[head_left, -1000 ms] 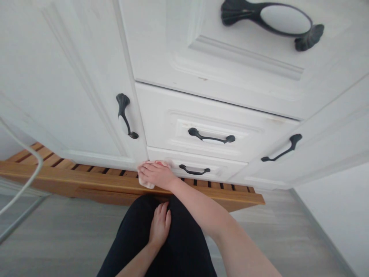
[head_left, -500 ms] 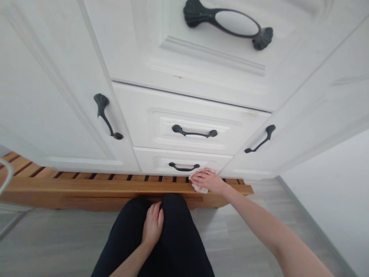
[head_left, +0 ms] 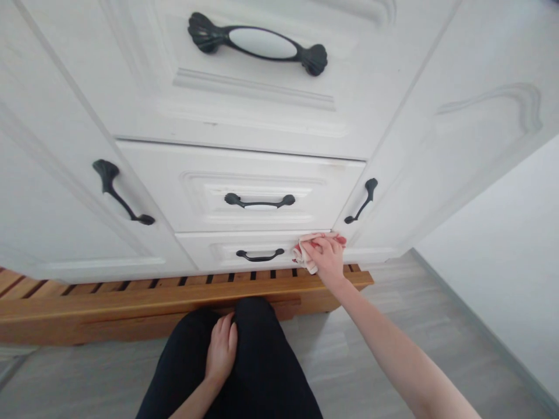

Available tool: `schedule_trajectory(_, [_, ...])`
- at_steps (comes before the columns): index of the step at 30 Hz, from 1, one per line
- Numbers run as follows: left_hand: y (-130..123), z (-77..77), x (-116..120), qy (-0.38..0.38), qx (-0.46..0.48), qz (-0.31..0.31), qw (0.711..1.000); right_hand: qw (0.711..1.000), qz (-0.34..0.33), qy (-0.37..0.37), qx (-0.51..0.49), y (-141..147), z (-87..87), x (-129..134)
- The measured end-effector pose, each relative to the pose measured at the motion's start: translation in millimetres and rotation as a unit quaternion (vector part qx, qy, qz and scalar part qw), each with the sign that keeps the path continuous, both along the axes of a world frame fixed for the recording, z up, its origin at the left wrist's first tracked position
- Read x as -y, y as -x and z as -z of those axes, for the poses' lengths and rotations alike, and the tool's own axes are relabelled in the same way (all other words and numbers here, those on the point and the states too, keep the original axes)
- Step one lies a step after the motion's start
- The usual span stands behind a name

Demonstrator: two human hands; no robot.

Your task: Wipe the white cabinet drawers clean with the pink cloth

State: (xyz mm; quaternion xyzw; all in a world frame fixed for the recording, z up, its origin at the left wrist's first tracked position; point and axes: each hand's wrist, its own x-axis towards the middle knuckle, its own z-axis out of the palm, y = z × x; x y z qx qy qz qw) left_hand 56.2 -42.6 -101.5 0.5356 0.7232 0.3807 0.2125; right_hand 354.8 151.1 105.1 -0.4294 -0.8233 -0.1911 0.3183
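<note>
My right hand (head_left: 326, 259) presses a crumpled white and red cloth (head_left: 305, 262) against the lowest drawer (head_left: 213, 247) of a white cabinet, at its right end. That drawer's dark handle (head_left: 260, 256) lies just left of the cloth. My left hand (head_left: 222, 347) rests on my dark-trousered leg (head_left: 266, 355), holding nothing, its fingers laid flat over the inner side of the knee. Above is a middle drawer (head_left: 196, 215) with a dark and white handle (head_left: 259, 202).
A slatted wooden bench (head_left: 144, 298) runs along the cabinet's foot, in front of my knees. Side doors carry dark handles, one on the left (head_left: 122, 195) and one on the right (head_left: 361, 201). A white wall (head_left: 502, 244) stands to the right above grey flooring (head_left: 393, 314).
My right hand has moved the cloth up from the bench's edge onto the right end of the lowest drawer. The view has turned to the right. My left hand stays on my leg.
</note>
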Motion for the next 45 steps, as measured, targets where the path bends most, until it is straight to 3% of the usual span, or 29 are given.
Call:
schedule_trajectory(4, [1.9, -1.0, 3.1, 0.003, -0.010, 0.001, 1.000, 0.982, 0.010, 0.175, 0.065, 13.0, 38.5, 6.8])
schedule_trajectory(7, [2.7, -1.8, 4.9, 0.002, -0.016, 0.001, 1.000, 0.974, 0.040, 0.217, 0.048, 18.0, 59.1, 18.0])
schedule_trajectory(14, [1.5, -7.4, 3.4, -0.016, -0.016, 0.001, 1.000, 0.951, 0.053, 0.303, -0.020, 9.9, 61.2, 48.7])
schedule_trajectory(18, [-2.2, -8.4, 5.4, -0.026, -0.012, -0.013, 1.000, 0.910, 0.042, 0.364, -0.194, -6.3, 81.1, 98.5])
schedule_trajectory(21, [-3.5, -10.4, 8.2, -0.034, -0.010, -0.021, 0.999, 0.835, 0.055, 0.401, -0.372, -21.1, 107.2, 145.9])
schedule_trajectory(25, [-6.8, -21.3, 16.2, -0.047, -0.008, -0.012, 0.999, 0.609, 0.141, 0.427, -0.653, -37.6, 127.6, 200.6])
schedule_trajectory(27, [-13.0, -30.5, 23.2, -0.052, -0.006, 0.004, 0.999, 0.522, 0.152, 0.435, -0.718, -39.8, 121.1, 219.1])
schedule_trajectory(29, [-23.9, -42.6, 31.5, -0.058, -0.004, 0.023, 0.998, 0.449, 0.117, 0.458, -0.758, -36.5, 103.0, 230.0])
schedule_trajectory(32, [-48.0, -69.5, 42.9, -0.078, 0.000, 0.050, 0.996, 0.390, 0.051, 0.483, -0.782, -24.0, 65.0, 231.8])
schedule_trajectory(36, [-85.3, -124.8, 48.6, -0.094, 0.036, 0.120, 0.988, 0.397, 0.008, 0.487, -0.778, -5.2, 24.1, 219.2])
schedule_trajectory(40, [-117.8, -175.6, 42.7, -0.060, 0.128, 0.220, 0.965, 0.423, -0.020, 0.478, -0.769, 5.8, 7.7, 211.4])
schedule_trajectory(42, [-131.3, -186.2, 37.8, -0.035, 0.220, 0.228, 0.948, 0.419, -0.028, 0.487, -0.766, 8.1, 5.7, 212.4])
schedule_trajectory(45, [-147.2, -184.4, 32.9, -0.018, 0.330, 0.197, 0.923, 0.396, -0.039, 0.492, -0.774, 8.6, 5.3, 217.7])
